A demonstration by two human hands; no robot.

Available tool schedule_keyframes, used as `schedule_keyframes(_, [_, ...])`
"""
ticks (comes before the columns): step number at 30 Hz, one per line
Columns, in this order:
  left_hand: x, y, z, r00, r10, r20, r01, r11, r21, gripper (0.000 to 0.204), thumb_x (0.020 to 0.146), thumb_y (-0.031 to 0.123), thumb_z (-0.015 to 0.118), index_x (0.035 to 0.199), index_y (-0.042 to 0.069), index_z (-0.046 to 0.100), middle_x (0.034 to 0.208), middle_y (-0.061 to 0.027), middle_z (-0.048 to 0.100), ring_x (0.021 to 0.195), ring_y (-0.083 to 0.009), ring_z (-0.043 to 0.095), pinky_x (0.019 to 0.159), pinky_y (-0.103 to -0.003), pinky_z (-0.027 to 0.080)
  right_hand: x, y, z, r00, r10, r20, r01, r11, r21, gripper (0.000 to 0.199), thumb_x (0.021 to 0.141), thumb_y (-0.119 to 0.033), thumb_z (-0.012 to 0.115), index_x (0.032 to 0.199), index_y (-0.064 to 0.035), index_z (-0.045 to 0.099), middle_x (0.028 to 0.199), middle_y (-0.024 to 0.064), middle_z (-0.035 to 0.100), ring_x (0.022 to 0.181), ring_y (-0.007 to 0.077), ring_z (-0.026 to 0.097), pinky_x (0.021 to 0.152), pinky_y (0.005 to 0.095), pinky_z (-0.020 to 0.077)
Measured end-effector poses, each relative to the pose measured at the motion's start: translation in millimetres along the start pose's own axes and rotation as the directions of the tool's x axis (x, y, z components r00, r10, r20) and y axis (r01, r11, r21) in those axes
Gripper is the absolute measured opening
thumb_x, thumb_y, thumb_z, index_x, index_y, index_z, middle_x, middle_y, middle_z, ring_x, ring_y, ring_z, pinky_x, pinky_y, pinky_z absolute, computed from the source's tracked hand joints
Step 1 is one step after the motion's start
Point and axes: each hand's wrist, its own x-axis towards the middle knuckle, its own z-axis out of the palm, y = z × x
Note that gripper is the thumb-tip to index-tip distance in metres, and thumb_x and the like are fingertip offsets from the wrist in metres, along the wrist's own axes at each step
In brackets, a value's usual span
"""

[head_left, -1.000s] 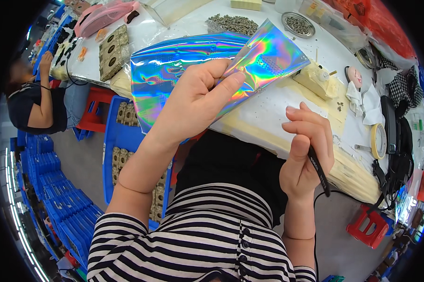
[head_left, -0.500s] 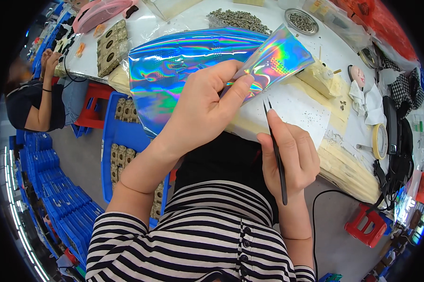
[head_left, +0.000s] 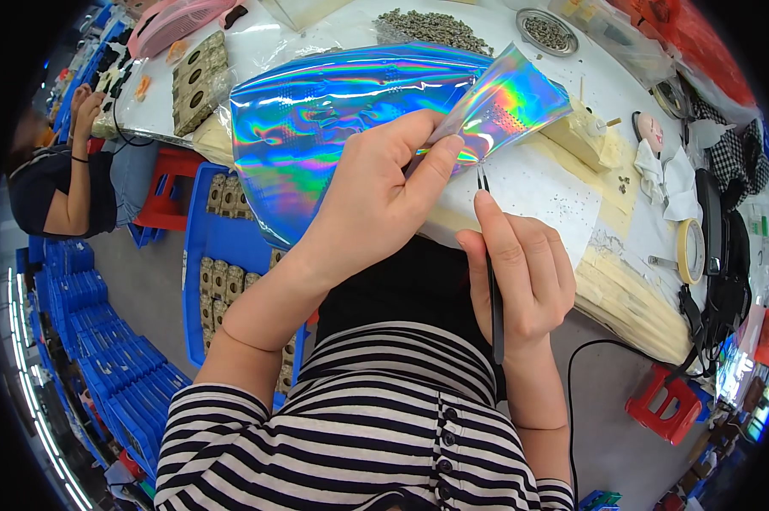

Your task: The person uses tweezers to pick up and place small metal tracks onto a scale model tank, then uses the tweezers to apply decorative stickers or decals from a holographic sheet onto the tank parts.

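My left hand (head_left: 384, 183) pinches a shiny holographic sheet (head_left: 291, 128), blue and rainbow-tinted, between thumb and fingers. One corner of the sheet is folded over and points to the far right, with rows of small dots on it. In my right hand (head_left: 525, 272) is a pair of black tweezers (head_left: 496, 319), held between thumb and fingers. The tweezer tips are at the lower edge of the folded corner, close to my left thumb. Whether a small piece sits between the tips, I cannot make out.
Small metal parts lie in a heap (head_left: 436, 32) and in a round dish (head_left: 546, 32) at the back. A tape roll (head_left: 689, 252) lies at the right. Below the table's left side, a blue tray (head_left: 195, 255) holds patterned blocks. Another person (head_left: 65, 192) sits far left.
My right hand has shifted slightly left, and the tweezers now stand more upright with their tips nearer the folded sheet. My left hand keeps its pinch on the sheet.
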Motion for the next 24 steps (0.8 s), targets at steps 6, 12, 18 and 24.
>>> schedule_keyframes(6, [2,-8,5,0.988,0.126,-0.088,-0.125,0.992,0.022,0.022,0.096,0.019,0.056,0.097,-0.001,0.066,0.062,-0.0061,0.053,0.054,-0.0092,0.044,0.048,-0.028,0.035,3,0,-1,0.999,0.046,-0.005,-0.045,0.995,0.093,0.03,0.082,-0.018,0.075,0.104,0.0017,0.07,0.078,0.008,0.064,0.067,0.0217,0.062,0.057,0.0301,0.0502])
schedule_keyframes(12, [-1,1,0,1.0,0.023,-0.006,-0.022,0.998,0.051,0.018,0.099,0.013,0.054,0.099,-0.003,0.061,0.079,0.0024,0.058,0.074,-0.0028,0.046,0.063,-0.019,0.039,4,12,-16,0.836,0.528,0.151,-0.512,0.652,0.559,0.017,0.093,-0.012,0.065,0.099,0.0032,0.07,0.084,0.0106,0.069,0.071,0.0171,0.066,0.066,0.0261,0.0513])
schedule_keyframes(18, [1,-11,7,0.99,0.105,-0.096,-0.107,0.994,-0.016,0.02,0.096,0.016,0.056,0.096,-0.001,0.066,0.06,-0.0043,0.052,0.053,-0.0076,0.043,0.047,-0.027,0.033,11,25,-10,0.843,0.514,0.162,-0.499,0.631,0.595,0.018,0.096,-0.013,0.061,0.099,0.0031,0.069,0.085,0.0094,0.069,0.072,0.0144,0.066,0.065,0.0235,0.05])
schedule_keyframes(24, [0,-11,9,0.987,0.108,-0.119,-0.11,0.994,-0.012,0.02,0.096,0.016,0.057,0.099,-0.001,0.066,0.06,-0.0044,0.053,0.052,-0.0074,0.043,0.046,-0.027,0.033,6,22,-4,0.854,0.506,0.12,-0.47,0.651,0.596,0.016,0.094,-0.011,0.063,0.097,0.0033,0.07,0.082,0.0098,0.069,0.07,0.0148,0.065,0.063,0.0236,0.0479])
